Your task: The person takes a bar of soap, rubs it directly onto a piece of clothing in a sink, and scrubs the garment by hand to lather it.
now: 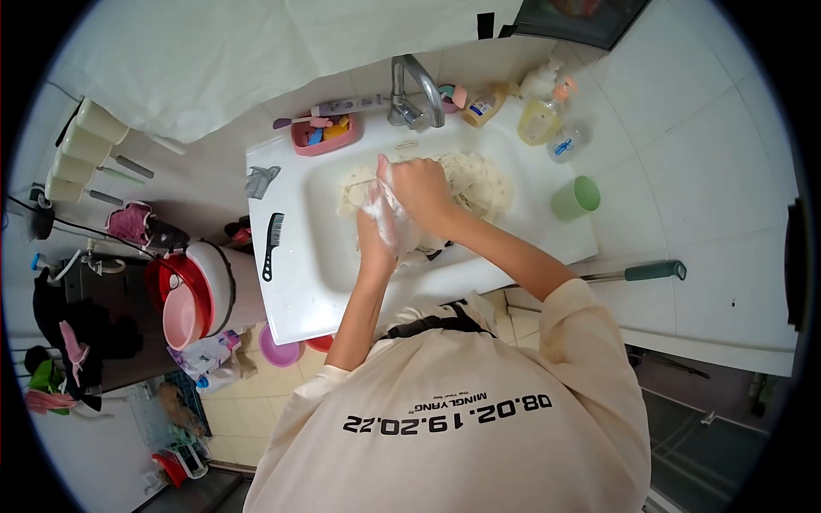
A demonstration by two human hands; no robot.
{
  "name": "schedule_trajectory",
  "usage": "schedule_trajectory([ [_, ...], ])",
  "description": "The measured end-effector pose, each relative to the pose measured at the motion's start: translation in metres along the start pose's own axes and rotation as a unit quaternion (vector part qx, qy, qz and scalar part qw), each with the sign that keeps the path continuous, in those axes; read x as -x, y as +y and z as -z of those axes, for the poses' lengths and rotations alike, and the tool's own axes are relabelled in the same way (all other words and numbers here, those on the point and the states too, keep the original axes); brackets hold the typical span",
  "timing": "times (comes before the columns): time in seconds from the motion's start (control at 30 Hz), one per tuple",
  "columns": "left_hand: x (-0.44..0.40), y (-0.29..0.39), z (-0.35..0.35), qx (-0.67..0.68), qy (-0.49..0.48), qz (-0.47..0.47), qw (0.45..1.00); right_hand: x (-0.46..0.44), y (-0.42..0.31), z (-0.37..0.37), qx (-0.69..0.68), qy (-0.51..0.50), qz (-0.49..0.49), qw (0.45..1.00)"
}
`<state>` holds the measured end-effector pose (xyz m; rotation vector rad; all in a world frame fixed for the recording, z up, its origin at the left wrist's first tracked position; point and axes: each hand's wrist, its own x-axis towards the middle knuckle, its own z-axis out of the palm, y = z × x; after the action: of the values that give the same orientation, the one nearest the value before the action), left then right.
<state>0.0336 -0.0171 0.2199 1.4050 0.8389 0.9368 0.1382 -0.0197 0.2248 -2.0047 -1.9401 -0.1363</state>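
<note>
Over the white sink (pixel 321 295), my left hand (pixel 376 227) and my right hand (pixel 419 192) are pressed together, fingers closed on a bunched, foamy part of a pale cloth (pixel 479 184). White suds cover my left hand and the part between the hands. My right hand lies across the top, its thumb side near my left fingertips, which are partly hidden. The rest of the patterned cloth lies crumpled in the basin, behind and to the right of my hands. Dark spots show on it beneath my right wrist.
A metal faucet (pixel 410 94) stands behind the basin. A pink tray (pixel 325 135) holds small items at the back left; a black comb (pixel 273 248) lies on the left rim. Pump bottles (pixel 540 120) and a green cup (pixel 576 198) stand to the right.
</note>
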Motion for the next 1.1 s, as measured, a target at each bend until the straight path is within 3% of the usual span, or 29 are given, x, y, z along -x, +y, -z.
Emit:
schedule_trajectory([
  [0.07, -0.01, -0.017, 0.0, 0.002, 0.037, 0.027, 0.999, 0.01, -0.009, -0.003, 0.007, 0.046, 0.024, 0.999],
  [0.13, -0.015, -0.022, 0.01, 0.173, 0.041, 0.157, 0.971, 0.023, -0.029, 0.001, -0.024, 0.128, 0.096, 0.987],
  [0.2, -0.011, -0.026, 0.006, 0.179, 0.018, 0.113, 0.977, 0.011, -0.017, 0.001, 0.015, 0.1, 0.082, 0.991],
  [0.27, -0.006, -0.005, -0.009, 0.081, 0.064, 0.043, 0.994, -0.002, -0.002, -0.002, 0.031, 0.015, -0.001, 0.999],
  [0.3, -0.007, -0.01, -0.004, 0.083, 0.065, 0.043, 0.994, 0.003, -0.003, -0.003, 0.027, 0.035, 0.025, 0.999],
  [0.37, -0.015, -0.023, 0.01, 0.166, 0.035, 0.186, 0.968, 0.019, -0.025, 0.005, 0.02, 0.073, 0.062, 0.995],
  [0.47, -0.014, -0.028, 0.005, 0.135, 0.038, 0.132, 0.981, 0.01, -0.02, 0.004, 0.001, 0.119, 0.078, 0.99],
  [0.53, -0.01, -0.011, 0.0, 0.127, 0.043, 0.125, 0.983, -0.002, -0.005, 0.001, -0.026, 0.036, -0.014, 0.999],
  [0.6, -0.012, -0.012, 0.004, 0.12, 0.05, 0.112, 0.985, 0.005, -0.015, -0.008, -0.021, 0.039, 0.0, 0.999],
  [0.67, -0.017, -0.025, 0.015, 0.229, 0.061, 0.179, 0.955, 0.017, -0.036, -0.01, -0.035, 0.16, 0.078, 0.983],
  [0.7, -0.015, -0.032, 0.016, 0.207, 0.06, 0.191, 0.958, 0.014, -0.028, -0.011, -0.024, 0.087, 0.07, 0.993],
  [0.73, -0.015, -0.025, 0.014, 0.206, 0.059, 0.192, 0.958, 0.005, -0.021, -0.013, -0.024, 0.088, 0.069, 0.993],
  [0.8, -0.013, -0.015, 0.008, 0.146, 0.043, 0.14, 0.978, -0.008, -0.01, -0.016, -0.025, 0.038, -0.033, 0.998],
  [0.9, -0.021, -0.038, 0.018, 0.202, 0.079, 0.173, 0.961, 0.001, -0.02, -0.015, -0.025, 0.08, 0.021, 0.996],
  [0.97, -0.015, -0.011, 0.013, 0.167, 0.077, 0.195, 0.963, 0.011, -0.029, -0.016, -0.018, 0.11, 0.07, 0.991],
  [1.03, -0.011, -0.006, 0.01, 0.133, 0.071, 0.217, 0.964, 0.001, -0.015, -0.017, -0.031, 0.082, 0.027, 0.996],
  [1.1, -0.014, -0.02, 0.01, 0.16, 0.029, 0.106, 0.981, -0.002, -0.014, -0.018, -0.038, 0.072, -0.003, 0.997],
])
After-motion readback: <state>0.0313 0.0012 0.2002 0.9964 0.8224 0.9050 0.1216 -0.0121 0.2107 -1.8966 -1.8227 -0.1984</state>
